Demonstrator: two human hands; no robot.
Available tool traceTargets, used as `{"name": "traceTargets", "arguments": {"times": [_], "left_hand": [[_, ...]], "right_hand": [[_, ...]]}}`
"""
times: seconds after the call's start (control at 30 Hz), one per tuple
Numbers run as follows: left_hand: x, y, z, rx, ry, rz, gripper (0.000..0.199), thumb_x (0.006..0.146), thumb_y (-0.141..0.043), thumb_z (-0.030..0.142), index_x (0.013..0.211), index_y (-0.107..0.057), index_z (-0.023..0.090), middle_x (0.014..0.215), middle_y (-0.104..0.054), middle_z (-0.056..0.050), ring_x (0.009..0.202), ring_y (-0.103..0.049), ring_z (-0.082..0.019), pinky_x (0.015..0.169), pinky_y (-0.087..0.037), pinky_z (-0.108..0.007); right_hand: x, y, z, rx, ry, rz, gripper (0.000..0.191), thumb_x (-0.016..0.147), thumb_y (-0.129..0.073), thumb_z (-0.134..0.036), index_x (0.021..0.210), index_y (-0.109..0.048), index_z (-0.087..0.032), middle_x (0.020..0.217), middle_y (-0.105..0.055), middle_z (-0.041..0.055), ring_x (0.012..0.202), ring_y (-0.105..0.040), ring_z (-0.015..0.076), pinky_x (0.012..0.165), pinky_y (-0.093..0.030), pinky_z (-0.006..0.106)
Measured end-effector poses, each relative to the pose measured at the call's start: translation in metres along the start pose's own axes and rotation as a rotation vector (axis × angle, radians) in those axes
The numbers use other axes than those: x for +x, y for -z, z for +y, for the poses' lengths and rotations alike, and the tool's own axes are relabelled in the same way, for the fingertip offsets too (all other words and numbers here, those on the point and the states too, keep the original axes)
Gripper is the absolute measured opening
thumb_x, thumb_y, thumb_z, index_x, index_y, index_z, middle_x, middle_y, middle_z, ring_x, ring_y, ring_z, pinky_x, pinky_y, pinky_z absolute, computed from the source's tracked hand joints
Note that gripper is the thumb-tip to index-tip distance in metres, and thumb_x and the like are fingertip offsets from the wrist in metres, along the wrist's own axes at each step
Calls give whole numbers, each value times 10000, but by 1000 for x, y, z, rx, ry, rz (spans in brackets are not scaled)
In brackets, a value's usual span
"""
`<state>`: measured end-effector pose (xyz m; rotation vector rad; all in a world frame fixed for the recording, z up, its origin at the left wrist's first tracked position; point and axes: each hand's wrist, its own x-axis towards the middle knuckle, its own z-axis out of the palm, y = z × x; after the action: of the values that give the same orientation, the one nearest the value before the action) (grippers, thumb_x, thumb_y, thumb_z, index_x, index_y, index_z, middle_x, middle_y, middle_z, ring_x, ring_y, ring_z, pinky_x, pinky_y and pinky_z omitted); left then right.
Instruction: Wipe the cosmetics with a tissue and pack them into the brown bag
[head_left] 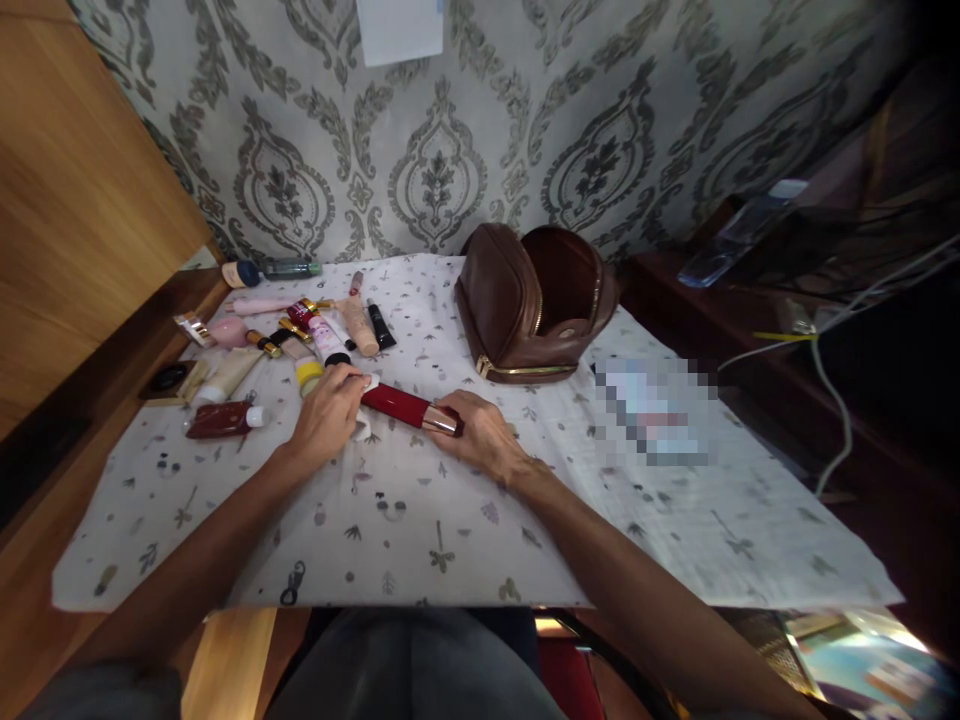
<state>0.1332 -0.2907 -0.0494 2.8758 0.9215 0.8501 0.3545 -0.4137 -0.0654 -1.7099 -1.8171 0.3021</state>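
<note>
A long red tube-shaped bottle [396, 403] with a shiny rose-gold end lies across between my hands, just above the table cloth. The fingers of my right hand [480, 432] are wrapped around the rose-gold end. At the opposite end, my left hand [330, 408] is closed on a crumpled white tissue [363, 428], pressed against the bottle's tip. Part of the tissue hangs below the fingers. Just beyond the left hand stands a yellow-banded container [308, 375], partly hidden by it.
Several cosmetics lie at the left, among them a brown-red bottle [225, 420], a beige tube [358, 326] and a black tube [381, 326]. An unzipped brown bag [495, 300] stands at the back. To the right are a blurred-out item [652, 410], a clear bottle [739, 235] and white cables [838, 400].
</note>
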Motion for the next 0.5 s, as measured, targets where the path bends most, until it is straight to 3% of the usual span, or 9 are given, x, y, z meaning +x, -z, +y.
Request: {"name": "traceTargets", "arguments": {"times": [0.5], "left_hand": [[0, 1, 6, -21, -23, 13, 286, 979, -422, 174, 1049, -699, 171, 1017, -647, -97, 932, -609, -251, 831, -525, -391]], "right_hand": [[-3, -1, -5, 178, 49, 147, 180, 815, -676, -249, 982, -682, -182, 898, -671, 51, 799, -627, 181, 738, -488, 285]]}}
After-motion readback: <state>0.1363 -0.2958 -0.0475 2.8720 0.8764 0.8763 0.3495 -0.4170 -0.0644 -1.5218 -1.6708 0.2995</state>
